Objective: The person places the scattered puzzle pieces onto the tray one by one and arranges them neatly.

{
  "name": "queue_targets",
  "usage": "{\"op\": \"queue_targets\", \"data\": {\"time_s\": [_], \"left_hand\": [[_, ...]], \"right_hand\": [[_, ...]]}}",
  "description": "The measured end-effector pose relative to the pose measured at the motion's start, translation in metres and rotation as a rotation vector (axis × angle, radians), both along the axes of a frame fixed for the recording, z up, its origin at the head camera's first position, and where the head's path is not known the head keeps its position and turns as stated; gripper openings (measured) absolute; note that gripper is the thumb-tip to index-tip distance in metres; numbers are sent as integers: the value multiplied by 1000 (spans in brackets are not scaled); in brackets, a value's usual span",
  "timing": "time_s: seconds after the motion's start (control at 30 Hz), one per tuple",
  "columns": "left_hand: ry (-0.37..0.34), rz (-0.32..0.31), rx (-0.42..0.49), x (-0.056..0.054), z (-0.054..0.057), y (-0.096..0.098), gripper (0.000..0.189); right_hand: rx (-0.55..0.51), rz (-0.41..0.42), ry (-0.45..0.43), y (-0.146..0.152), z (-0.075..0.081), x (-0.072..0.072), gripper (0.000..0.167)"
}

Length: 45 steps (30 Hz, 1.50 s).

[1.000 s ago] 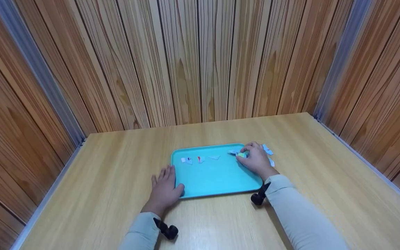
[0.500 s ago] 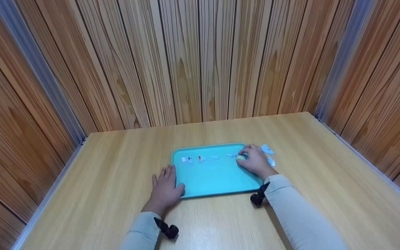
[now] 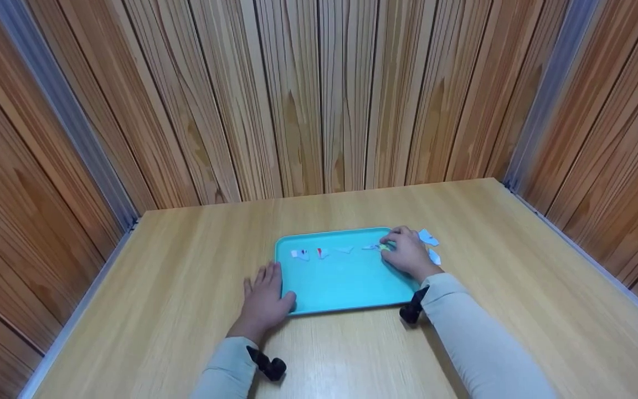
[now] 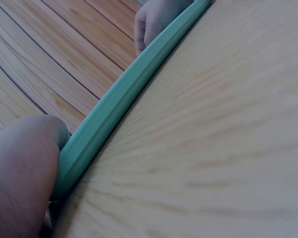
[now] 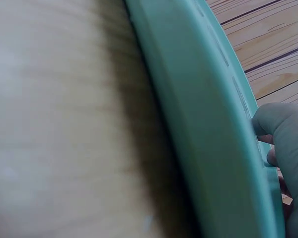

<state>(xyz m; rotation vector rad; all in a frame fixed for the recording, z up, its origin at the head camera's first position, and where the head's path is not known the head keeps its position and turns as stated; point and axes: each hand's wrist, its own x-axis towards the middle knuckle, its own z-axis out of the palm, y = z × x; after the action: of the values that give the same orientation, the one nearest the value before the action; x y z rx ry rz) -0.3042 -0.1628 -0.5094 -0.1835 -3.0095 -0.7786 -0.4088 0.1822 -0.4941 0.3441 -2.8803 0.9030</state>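
Observation:
A turquoise tray (image 3: 335, 288) lies on the table, with a row of torn-looking, light blue printed paper pieces along its far half. My left hand (image 3: 263, 302) rests at the tray's left edge, fingers spread, the thumb over the near left corner. At the right end of the row, the curled thumb and fingers of my right hand (image 3: 407, 252) pinch a yellow-green paper piece (image 3: 384, 247) low over the tray. Leftward from it lie a thin blue piece (image 3: 369, 247), a pale piece (image 3: 344, 250), a red-marked piece (image 3: 322, 253) and a white-blue piece (image 3: 300, 254).
Beyond the tray's right edge, two more light blue paper pieces lie on the wooden table, a farther piece (image 3: 428, 238) and a nearer piece (image 3: 435, 256), partly behind my right hand. Wood-panelled walls (image 3: 319, 100) enclose the table at the back and both sides.
The thin blue piece, tilted up beside my right fingers a second ago, now lies flat in the row. My right fingers have shifted slightly at the yellow-green piece; my left hand stays put.

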Motion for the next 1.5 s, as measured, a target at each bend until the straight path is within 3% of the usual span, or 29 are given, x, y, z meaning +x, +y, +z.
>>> {"op": "queue_targets", "data": {"time_s": [0.93,1.2,1.5], "left_hand": [[-10,-1,14,0,-1,0,81],[-19,6,10,1,1,0,81],[0,2,10,1,1,0,80]], "right_hand": [[-19,-9,-9,2,-2,-6,38],[-139,-51,71,22,10,-10,38],[-69,-99,49,53,4,-8,44]]}}
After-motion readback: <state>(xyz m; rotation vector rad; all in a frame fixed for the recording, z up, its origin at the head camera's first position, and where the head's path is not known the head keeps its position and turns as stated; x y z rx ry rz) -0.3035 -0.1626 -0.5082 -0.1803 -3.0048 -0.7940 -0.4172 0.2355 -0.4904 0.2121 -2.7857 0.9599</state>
